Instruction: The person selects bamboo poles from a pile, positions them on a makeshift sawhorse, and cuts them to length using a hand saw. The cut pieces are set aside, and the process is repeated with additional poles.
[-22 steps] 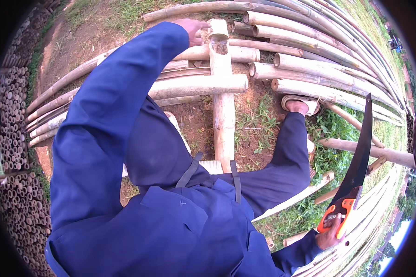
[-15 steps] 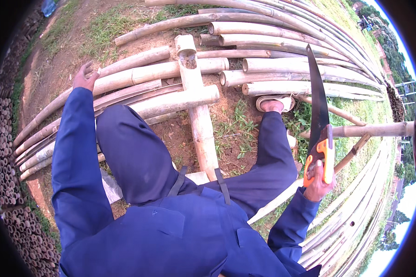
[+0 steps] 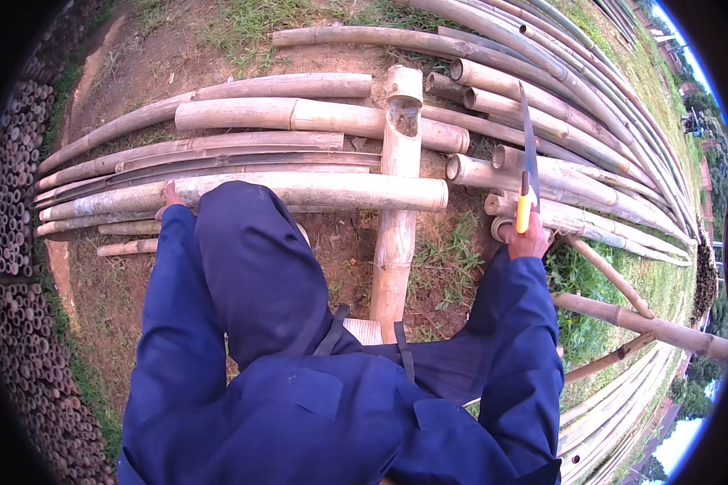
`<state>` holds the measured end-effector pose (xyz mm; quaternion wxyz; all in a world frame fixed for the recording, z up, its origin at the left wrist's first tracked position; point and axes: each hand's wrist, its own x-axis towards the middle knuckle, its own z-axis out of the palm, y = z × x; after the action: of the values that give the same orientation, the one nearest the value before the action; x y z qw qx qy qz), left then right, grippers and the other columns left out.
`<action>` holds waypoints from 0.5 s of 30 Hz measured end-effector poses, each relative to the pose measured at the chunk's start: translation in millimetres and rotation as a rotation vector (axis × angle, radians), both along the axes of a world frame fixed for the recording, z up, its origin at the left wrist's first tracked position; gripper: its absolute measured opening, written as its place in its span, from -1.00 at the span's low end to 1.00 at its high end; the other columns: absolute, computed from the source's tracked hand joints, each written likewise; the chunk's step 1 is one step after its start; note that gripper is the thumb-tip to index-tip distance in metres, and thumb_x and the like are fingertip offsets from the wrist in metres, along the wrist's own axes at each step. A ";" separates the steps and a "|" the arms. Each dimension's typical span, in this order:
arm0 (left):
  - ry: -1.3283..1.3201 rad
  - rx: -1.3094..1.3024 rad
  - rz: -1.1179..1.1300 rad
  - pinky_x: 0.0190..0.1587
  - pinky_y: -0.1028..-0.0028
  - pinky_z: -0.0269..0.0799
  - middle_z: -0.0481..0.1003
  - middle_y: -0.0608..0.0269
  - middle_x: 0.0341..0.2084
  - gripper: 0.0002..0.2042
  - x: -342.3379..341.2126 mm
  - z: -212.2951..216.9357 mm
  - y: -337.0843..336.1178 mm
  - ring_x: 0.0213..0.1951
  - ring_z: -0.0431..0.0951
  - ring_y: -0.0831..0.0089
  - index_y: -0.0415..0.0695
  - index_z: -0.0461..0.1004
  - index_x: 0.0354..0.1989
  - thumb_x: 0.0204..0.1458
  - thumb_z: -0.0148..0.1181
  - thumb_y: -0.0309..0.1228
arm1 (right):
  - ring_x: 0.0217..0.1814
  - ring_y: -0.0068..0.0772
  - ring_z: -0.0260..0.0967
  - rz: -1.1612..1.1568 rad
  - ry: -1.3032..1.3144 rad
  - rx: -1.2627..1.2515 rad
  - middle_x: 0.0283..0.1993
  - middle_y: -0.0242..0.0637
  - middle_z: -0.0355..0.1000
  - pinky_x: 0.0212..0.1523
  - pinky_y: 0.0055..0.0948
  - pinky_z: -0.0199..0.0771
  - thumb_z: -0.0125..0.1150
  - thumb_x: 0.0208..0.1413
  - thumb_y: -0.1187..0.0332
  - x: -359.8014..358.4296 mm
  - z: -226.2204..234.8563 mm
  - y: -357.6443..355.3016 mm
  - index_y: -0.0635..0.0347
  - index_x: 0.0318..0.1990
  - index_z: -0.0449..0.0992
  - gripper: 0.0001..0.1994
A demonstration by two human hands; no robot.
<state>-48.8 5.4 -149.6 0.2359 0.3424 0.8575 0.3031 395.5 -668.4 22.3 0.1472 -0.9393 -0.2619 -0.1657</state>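
Observation:
My right hand (image 3: pixel 527 239) is closed round the orange handle of a handsaw (image 3: pixel 531 145), its dark blade pointing away from me and seen nearly edge-on. A long bamboo pole (image 3: pixel 323 189) lies across in front of my knee, its cut end resting over a thick bamboo support (image 3: pixel 395 250) that has a notch near its far end. My left hand (image 3: pixel 168 202) grips this pole left of my knee; most of its fingers are hidden. Beyond it, another bamboo pole (image 3: pixel 255 115) also crosses the support, at the notch.
Several split and whole bamboo lengths (image 3: pixel 243 144) lie at the left. More long poles (image 3: pixel 558 89) are spread at the far right, near the saw blade. A bamboo frame (image 3: pixel 639 319) stands right of me. Stacked bamboo (image 3: pixel 48 380) lines the left edge.
My left hand has come down from above the farther poles onto the near pole. The saw has moved away from me and turned edge-on. My view has shifted.

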 end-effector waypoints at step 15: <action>-0.935 -0.174 -0.201 0.18 0.16 0.47 0.51 -0.18 0.09 0.11 -1.0 -27.0 -20.4 0.08 0.57 0.12 -0.42 0.40 0.21 -0.35 0.49 0.34 | 0.65 0.01 -0.08 0.411 0.113 -0.357 0.58 -0.07 0.06 0.61 -0.01 -0.16 0.59 -0.12 0.03 -92.9 3.5 175.9 0.08 0.55 0.06 0.10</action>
<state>-49.8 -14.9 -176.6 0.6518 0.2297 0.6444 0.3273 302.6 -492.5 25.7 0.0246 -0.8853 -0.4634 -0.0309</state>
